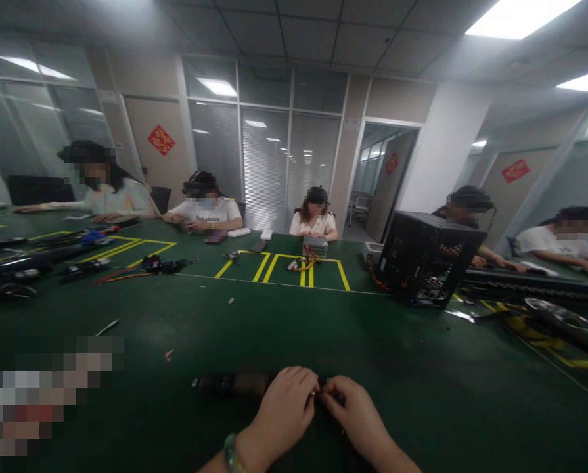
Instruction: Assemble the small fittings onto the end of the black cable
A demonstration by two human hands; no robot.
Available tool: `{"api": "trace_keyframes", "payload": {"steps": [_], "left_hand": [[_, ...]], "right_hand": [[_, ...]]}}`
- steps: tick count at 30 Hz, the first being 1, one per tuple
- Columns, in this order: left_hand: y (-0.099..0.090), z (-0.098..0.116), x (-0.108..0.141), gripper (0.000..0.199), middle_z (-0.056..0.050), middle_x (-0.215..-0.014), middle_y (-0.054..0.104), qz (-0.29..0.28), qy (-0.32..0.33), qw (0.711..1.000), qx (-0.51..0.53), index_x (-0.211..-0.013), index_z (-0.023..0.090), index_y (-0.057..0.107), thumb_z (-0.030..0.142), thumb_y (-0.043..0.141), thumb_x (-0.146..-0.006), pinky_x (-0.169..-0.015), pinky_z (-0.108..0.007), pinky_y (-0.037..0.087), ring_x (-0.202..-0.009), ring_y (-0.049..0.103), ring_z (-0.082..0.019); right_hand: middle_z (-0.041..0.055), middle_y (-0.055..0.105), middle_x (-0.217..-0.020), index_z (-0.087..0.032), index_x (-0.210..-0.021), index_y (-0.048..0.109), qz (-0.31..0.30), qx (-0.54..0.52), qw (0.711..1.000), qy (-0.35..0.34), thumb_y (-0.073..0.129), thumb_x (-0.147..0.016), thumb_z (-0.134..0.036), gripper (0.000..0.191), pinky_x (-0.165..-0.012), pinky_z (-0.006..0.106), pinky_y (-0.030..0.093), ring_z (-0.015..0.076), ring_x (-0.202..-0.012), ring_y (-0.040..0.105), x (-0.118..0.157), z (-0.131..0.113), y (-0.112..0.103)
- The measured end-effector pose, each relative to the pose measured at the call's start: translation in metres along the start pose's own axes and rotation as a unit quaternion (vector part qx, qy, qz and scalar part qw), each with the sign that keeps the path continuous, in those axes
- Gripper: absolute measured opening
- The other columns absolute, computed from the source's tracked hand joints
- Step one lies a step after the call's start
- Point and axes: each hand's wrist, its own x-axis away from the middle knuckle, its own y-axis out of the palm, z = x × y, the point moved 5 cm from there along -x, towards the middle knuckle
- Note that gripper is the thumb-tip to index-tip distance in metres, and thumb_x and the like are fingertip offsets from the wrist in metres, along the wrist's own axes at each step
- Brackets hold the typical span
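My left hand (286, 410) and my right hand (355, 414) meet at the near edge of the green table (294, 335), fingertips pinched together on a small part between them. A long dark object (229, 383) lies on the table, running left from under my left hand. What the small part is, I cannot tell. A green bracelet (231, 453) sits on my left wrist.
An open black computer case (429, 266) stands at right, with cables and a fan (560, 314) beyond it. Dark parts and cables (37, 263) lie at left. Yellow tape boxes (284, 266) mark the table. Several other people sit around the far sides. Small screws (168, 355) lie loose.
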Motion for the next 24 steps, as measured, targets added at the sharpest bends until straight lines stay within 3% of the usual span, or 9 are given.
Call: {"api": "trace_keyframes", "payload": {"steps": [24], "left_hand": [[0.0048, -0.0053, 0.0004, 0.014, -0.002, -0.097, 0.061, 0.015, 0.008, 1.000, 0.022, -0.091, 0.021, 0.058, 0.011, 0.052, -0.083, -0.091, -0.035, 0.037, -0.094, 0.053, -0.020]], "right_hand": [[-0.0003, 0.063, -0.078, -0.019, -0.078, 0.065, 0.007, 0.005, 1.000, -0.011, 0.056, -0.083, -0.020, 0.010, -0.065, 0.021, 0.040, 0.0147, -0.071, 0.057, 0.0015, -0.0010, 0.0017]]}}
